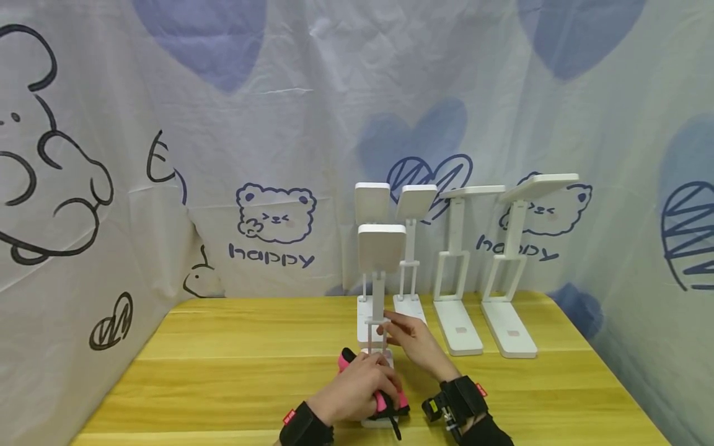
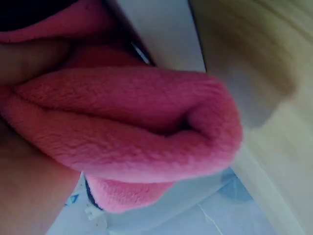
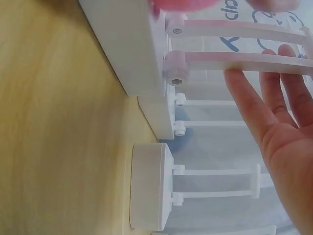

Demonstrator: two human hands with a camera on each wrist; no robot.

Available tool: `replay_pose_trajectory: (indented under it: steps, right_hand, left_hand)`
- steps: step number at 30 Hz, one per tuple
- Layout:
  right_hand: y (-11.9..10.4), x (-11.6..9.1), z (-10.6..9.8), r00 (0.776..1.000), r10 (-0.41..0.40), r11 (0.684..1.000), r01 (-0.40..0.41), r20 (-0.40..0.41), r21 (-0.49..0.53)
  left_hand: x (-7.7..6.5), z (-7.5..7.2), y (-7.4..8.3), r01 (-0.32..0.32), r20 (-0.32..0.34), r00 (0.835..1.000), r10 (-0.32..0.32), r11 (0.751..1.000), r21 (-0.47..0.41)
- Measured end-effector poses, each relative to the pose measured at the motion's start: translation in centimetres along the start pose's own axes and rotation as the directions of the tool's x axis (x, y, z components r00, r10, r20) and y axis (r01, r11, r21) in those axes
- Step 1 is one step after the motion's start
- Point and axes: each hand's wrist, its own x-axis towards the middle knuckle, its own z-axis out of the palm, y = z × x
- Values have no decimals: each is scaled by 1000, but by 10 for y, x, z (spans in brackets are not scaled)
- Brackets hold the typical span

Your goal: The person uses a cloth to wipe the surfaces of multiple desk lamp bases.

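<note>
A white desk lamp stands in the middle front, its head raised over two thin rails and a flat base. On its base my left hand grips a folded pink cloth with black edging. Plush pink fabric fills much of the left wrist view, against a white base. My right hand reaches in from the right at the lamp's rails. The right wrist view shows fairly straight fingers, one touching a rail and others passing behind it. The right thumb is not clearly visible.
Several similar white lamps stand behind and to the right, including one lamp directly behind and another lamp farthest right. They stand on a yellow wood-grain table. A printed curtain hangs behind the table.
</note>
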Motion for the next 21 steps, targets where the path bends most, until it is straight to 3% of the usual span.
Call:
replay_pose_trajectory:
  steps: [12, 21]
  right_hand:
    - [-3, 1, 2, 1000, -6, 1000, 7, 21, -25]
    - [-5, 1, 3, 1000, 8, 999, -8, 3, -45]
  left_hand:
    - [-12, -20, -5, 51, 100, 994, -42, 995, -88]
    - [-16, -24, -14, 51, 51, 998, -46, 993, -106]
